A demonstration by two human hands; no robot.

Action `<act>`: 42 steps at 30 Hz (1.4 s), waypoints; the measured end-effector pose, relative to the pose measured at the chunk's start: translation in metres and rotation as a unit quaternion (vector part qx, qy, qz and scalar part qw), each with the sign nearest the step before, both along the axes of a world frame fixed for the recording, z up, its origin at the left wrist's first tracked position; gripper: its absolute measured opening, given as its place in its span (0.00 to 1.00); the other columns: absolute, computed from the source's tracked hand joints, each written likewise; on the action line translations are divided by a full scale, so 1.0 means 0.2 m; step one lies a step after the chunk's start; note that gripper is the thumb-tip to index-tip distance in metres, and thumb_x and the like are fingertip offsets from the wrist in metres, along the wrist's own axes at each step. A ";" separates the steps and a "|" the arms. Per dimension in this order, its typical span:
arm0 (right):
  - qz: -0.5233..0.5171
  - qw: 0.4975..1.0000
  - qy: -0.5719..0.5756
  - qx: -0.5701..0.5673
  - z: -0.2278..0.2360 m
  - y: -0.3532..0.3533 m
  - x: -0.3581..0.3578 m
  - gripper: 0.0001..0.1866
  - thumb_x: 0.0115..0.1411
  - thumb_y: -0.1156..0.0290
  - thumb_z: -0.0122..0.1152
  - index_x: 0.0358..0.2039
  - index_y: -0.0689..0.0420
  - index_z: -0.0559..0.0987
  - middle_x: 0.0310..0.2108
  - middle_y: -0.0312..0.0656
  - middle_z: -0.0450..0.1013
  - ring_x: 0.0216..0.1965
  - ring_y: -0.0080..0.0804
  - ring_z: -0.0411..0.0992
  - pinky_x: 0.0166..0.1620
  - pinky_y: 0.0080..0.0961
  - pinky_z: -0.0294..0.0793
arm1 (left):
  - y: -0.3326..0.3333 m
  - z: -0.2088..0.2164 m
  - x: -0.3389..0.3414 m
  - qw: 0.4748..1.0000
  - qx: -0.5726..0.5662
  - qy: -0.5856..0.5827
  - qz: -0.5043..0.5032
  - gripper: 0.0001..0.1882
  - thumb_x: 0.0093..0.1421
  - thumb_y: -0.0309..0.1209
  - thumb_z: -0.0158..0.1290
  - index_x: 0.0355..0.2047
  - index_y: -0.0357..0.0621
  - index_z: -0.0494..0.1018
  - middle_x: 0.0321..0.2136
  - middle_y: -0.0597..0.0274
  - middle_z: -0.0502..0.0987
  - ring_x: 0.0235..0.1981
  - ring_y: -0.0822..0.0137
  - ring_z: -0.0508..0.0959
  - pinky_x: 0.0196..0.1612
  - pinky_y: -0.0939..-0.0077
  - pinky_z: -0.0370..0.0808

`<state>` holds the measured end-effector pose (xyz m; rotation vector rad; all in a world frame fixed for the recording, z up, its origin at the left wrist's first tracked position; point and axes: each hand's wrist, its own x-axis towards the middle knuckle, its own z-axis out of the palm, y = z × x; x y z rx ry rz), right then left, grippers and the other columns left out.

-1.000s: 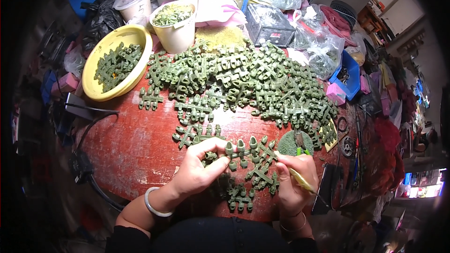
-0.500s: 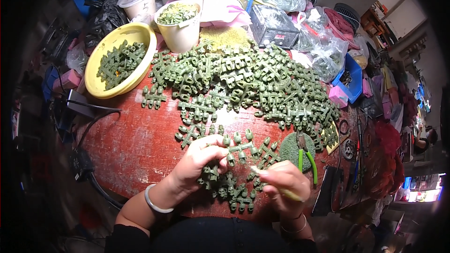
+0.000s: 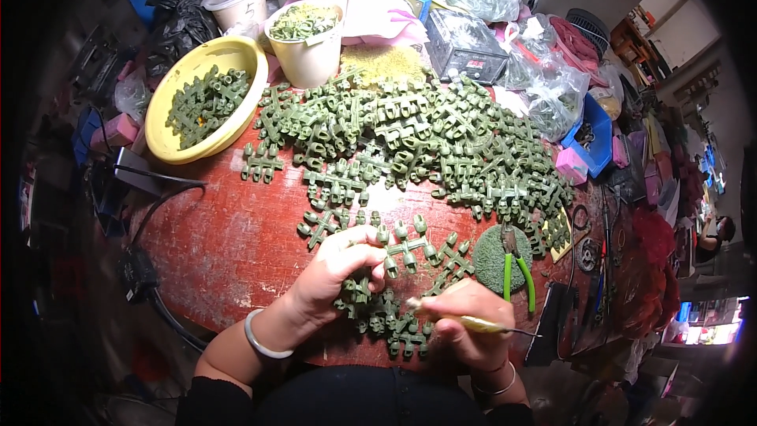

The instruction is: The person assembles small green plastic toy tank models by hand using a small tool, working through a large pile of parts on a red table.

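Note:
My left hand (image 3: pixel 343 264) pinches one end of a green sprue piece (image 3: pixel 407 245), a short bar with several small knobbed cups branching off it. It is held up above the table. My right hand (image 3: pixel 471 317), fingers closed, grips a slim hand tool with a yellow handle (image 3: pixel 479 323). The tool's thin dark metal point sticks out to the right, and a pale end shows by the fingertips, apart from the held piece. More of the same green pieces (image 3: pixel 408 337) lie below and between my hands, partly hidden by them.
A large heap of green pieces (image 3: pixel 441 134) covers the far table. A yellow basin (image 3: pixel 256 99) stands left, a white bucket (image 3: pixel 311 59) behind. Green-handled pliers (image 3: pixel 518 268) rest on a round green pad (image 3: pixel 489 256) at right. A black cable (image 3: pixel 162 177) runs along the left.
My right hand has moved slightly left, and its tool has turned so the metal point now shows at right. The left hand keeps its hold on the green piece. The view has shifted slightly.

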<state>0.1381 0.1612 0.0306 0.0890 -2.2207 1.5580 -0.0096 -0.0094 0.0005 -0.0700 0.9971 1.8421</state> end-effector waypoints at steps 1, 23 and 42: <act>-0.017 0.998 0.004 -0.056 -0.01 0.00 0.00 0.13 0.60 0.66 0.66 0.41 0.61 0.83 0.29 0.39 0.78 0.28 0.30 0.72 0.34 0.25 0.72 | 0.00 0.01 0.00 1.000 0.000 0.000 0.001 0.05 0.61 0.23 0.51 0.38 0.38 0.72 0.25 0.63 0.76 0.25 0.74 0.76 0.29 0.80 0.73; -0.186 0.978 0.019 -0.090 -0.04 0.04 0.02 0.10 0.56 0.79 0.69 0.40 0.63 0.82 0.34 0.42 0.77 0.34 0.29 0.73 0.40 0.22 0.72 | -0.02 0.07 -0.01 0.993 0.039 0.005 -0.115 0.09 0.60 0.28 0.53 0.39 0.36 0.73 0.24 0.68 0.74 0.27 0.79 0.73 0.34 0.83 0.71; -0.153 0.982 0.110 -0.017 -0.04 0.04 0.01 0.12 0.53 0.84 0.68 0.38 0.62 0.83 0.32 0.39 0.75 0.32 0.28 0.73 0.35 0.22 0.73 | -0.01 0.09 -0.01 0.987 0.005 0.113 -0.110 0.13 0.59 0.29 0.53 0.43 0.34 0.75 0.26 0.67 0.73 0.27 0.78 0.72 0.34 0.80 0.71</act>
